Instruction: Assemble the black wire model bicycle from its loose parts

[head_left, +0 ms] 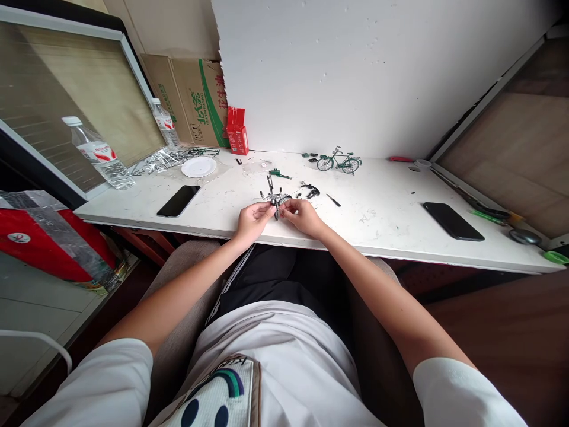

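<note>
My left hand (pixel 255 221) and my right hand (pixel 304 217) meet near the front edge of the white table. Fingers of both are pinched together around a small dark model bicycle part (pixel 276 209), partly covered by the fingertips. Thin black and silvery pieces (pixel 275 196) stand up just behind my fingers; how they join is too small to tell. A green model bicycle piece (pixel 280 174) lies beyond them. To the right are curved black parts (pixel 312 190) and a small thin dark tool (pixel 333 200). An assembled green model bicycle (pixel 339 162) stands farther back.
A phone (pixel 178 201) lies left, another phone (pixel 452 221) right. Behind are a white plate (pixel 198 167), plastic part frames (pixel 171 157), a red box (pixel 237 131) and a cardboard box (pixel 195 104). Water bottles (pixel 100 154) stand left. A white panel (pixel 338 77) rises behind the table (pixel 382 219).
</note>
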Demonstrator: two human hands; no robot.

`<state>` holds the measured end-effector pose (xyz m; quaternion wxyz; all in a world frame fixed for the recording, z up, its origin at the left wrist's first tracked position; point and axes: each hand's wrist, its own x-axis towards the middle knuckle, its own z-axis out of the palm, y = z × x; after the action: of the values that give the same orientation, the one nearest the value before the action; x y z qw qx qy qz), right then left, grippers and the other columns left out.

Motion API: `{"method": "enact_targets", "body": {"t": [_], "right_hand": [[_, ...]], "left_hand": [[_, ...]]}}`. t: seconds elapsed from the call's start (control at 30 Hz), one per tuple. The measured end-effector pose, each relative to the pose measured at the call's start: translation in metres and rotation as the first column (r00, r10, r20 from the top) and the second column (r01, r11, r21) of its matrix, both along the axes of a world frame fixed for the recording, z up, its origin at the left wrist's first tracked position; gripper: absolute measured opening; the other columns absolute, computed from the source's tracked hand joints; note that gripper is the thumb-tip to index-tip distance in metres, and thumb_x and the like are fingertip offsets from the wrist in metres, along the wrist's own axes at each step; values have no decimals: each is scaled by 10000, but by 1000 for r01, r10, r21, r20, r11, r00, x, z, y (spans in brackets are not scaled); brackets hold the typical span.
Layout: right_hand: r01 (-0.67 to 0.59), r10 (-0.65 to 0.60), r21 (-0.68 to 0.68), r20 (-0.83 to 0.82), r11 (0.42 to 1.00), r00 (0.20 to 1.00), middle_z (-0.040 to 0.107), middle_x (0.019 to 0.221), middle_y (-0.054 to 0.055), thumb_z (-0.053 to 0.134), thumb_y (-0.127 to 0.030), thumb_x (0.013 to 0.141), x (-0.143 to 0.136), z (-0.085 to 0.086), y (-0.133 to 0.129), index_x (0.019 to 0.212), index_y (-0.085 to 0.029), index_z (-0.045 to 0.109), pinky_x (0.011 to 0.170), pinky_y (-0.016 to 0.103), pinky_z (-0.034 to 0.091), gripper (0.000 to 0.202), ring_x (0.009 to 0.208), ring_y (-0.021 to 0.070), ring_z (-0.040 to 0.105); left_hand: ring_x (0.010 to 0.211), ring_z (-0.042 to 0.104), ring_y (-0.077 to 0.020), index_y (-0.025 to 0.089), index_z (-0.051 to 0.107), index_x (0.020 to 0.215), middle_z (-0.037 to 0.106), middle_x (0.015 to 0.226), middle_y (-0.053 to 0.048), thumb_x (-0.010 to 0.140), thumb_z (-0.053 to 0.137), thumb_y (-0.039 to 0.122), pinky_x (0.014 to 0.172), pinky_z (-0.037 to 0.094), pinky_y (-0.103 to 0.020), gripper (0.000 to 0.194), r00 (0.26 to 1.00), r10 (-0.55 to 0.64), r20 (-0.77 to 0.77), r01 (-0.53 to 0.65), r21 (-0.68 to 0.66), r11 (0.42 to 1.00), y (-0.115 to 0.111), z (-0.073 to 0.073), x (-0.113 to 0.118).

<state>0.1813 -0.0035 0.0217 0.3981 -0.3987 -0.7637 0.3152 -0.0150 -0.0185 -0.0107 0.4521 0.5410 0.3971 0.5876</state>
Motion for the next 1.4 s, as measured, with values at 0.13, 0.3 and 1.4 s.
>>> {"method": "enact_targets", "body": {"t": [0.13,0.3,1.4], "right_hand": [[-7,7,-7,3,1000,1000,758,837,44,612,-341,901,0,2,-1,865,-159,738,773,288,478,224,771,167,637],[7,-7,-36,18,999,1000,752,813,44,623,-343,886,0,2,0,841,-163,730,755,289,468,215,754,169,624],[-9,-3,-292,-40,956,999,707,748,48,740,-506,833,9,15,-2,779,-149,744,685,293,426,362,681,144,530]], "left_hand": [[1098,764,-303,123,779,1133,794,1186,-176,780,899,511,1055,582,-463,538,1000,-5,-11,5,15,1000,1,-1,0],[1076,769,-298,126,781,1125,799,1164,-172,791,890,515,1029,596,-448,524,1000,4,-29,-3,42,999,0,-1,1],[1067,767,-288,146,771,1078,795,1121,-157,854,840,508,984,627,-424,431,992,4,-123,16,158,987,-9,-3,3]]}}
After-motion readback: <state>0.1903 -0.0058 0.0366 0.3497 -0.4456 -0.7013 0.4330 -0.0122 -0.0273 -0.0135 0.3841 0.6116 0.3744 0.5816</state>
